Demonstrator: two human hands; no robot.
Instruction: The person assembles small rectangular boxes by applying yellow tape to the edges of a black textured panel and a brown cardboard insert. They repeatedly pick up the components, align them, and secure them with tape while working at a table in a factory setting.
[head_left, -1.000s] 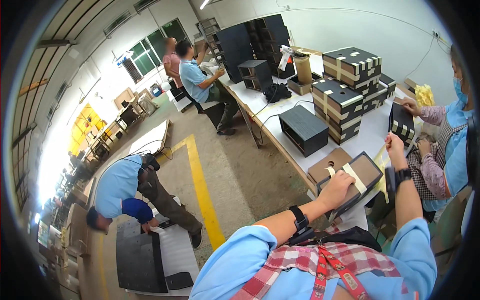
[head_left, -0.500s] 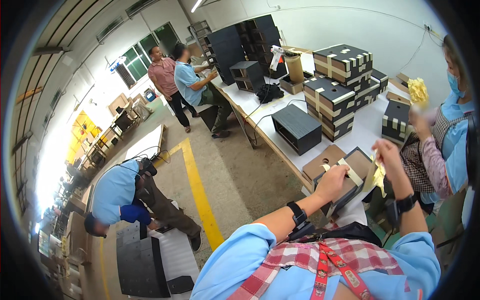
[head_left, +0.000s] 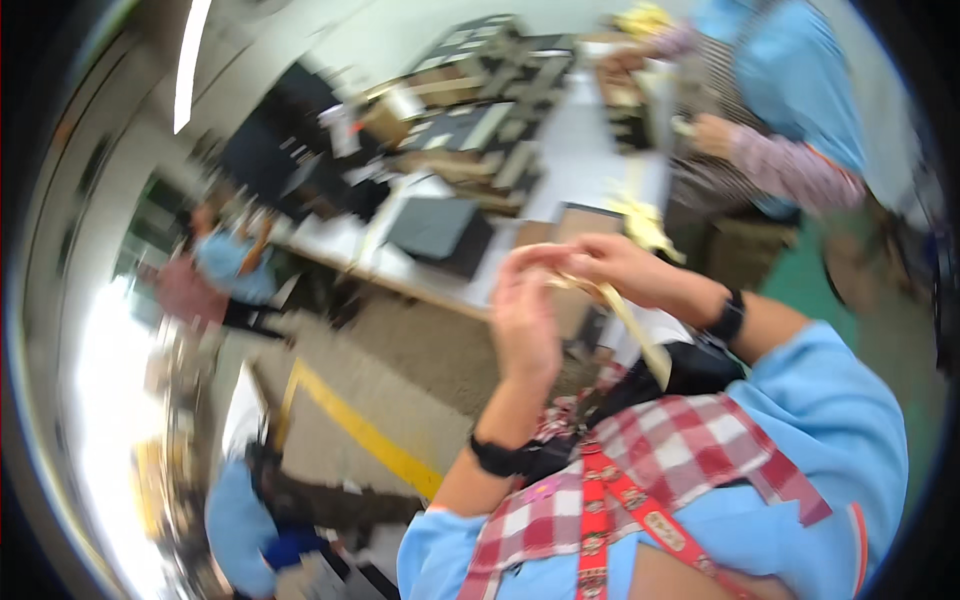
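My left hand (head_left: 527,325) and my right hand (head_left: 625,268) meet at the fingertips above the table's near edge. Between them is a cream strip of tape (head_left: 640,335), its loose end dangling below my right hand toward my apron. The fingers of both hands are closed about the strip's upper end, blurred by motion. Partly hidden behind my hands lies a brown-faced box (head_left: 578,312) with dark edges. A crumpled bunch of pale yellow tape strips (head_left: 648,228) hangs just beyond my right wrist.
A dark open-fronted box (head_left: 440,232) stands on the white-topped table (head_left: 565,185). Taped boxes (head_left: 480,130) are stacked behind it. At the right a co-worker (head_left: 790,90) handles a box. Another person (head_left: 235,520) bends over at lower left; two more people stand farther back.
My view has swung and tilted. My hands have left the box and come together; my left hand has let go of the tape on the box, and a strip now hangs between both hands.
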